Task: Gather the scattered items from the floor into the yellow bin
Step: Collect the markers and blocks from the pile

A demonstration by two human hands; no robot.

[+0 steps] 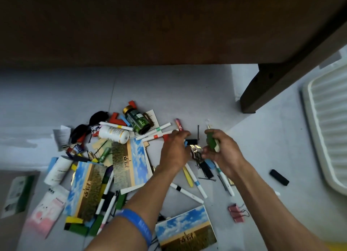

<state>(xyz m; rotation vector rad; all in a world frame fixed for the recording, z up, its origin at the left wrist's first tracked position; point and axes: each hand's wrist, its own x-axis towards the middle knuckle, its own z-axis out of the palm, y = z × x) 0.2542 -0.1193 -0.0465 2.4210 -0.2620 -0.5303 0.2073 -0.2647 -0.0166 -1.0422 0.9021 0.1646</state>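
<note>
Scattered items cover the grey floor: white pens (195, 180), a green bottle (137, 121), a white bottle (113, 134), sky-picture postcards (129, 162), coloured blocks and black hairpins (207, 178). My right hand (222, 153) is shut on a green block (212, 142) and some thin metal clips near its fingertips. My left hand (175, 149), with a blue wristband on the forearm, reaches over a black block (191, 142) with fingers curled down; whether it grips anything is hidden. A sliver of yellow (336, 246) at the bottom right corner may be the bin.
A dark wooden table (169, 25) overhangs the top, with its leg (262, 89) at the right. A white ribbed tray (328, 126) lies at the far right. A pink binder clip (235, 213) and a black cap (279, 177) lie apart from the pile.
</note>
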